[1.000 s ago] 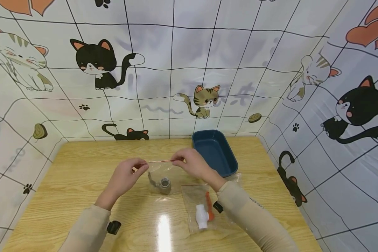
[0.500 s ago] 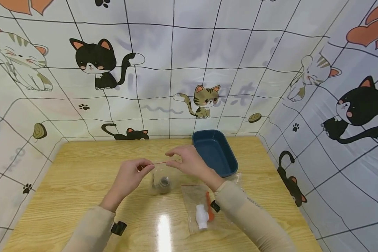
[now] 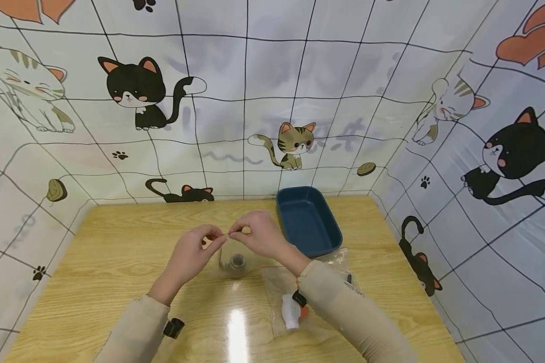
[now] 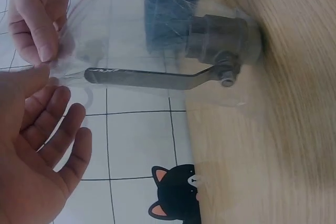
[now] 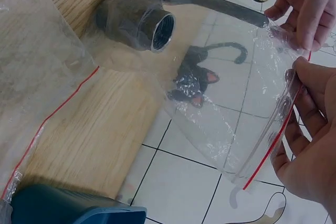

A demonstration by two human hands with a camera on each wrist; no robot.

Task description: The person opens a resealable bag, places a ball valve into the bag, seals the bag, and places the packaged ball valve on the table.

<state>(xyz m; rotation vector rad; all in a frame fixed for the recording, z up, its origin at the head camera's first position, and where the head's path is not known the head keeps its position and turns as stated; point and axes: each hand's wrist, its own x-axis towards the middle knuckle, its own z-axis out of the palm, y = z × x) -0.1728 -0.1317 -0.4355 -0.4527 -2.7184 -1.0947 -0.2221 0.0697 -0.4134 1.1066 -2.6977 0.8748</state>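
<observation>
A clear zip-lock bag (image 5: 210,140) with a red strip along its mouth hangs between both hands over the table. Inside it is a grey metal ball valve (image 4: 218,40) with a long lever handle, low in the bag at the tabletop. My left hand (image 3: 192,254) pinches the bag's mouth near one corner with thumb and forefinger; its other fingers are loosely bent in the left wrist view. Close beside it, fingertips almost meeting, my right hand (image 3: 262,237) pinches the same zip edge between thumb and fingers.
A dark blue plastic tray (image 3: 309,222) stands at the back right of the wooden table (image 3: 131,237). Nearer, a second zip-lock bag (image 3: 274,282) holds a white plastic valve (image 3: 291,312) with an orange handle, partly under my right sleeve. More clear plastic (image 3: 338,259) lies beside the tray.
My right hand first loosened its pinch and then moved left along the zip edge, closing again beside the left hand. The left hand shifted slightly right, still pinching the bag.
</observation>
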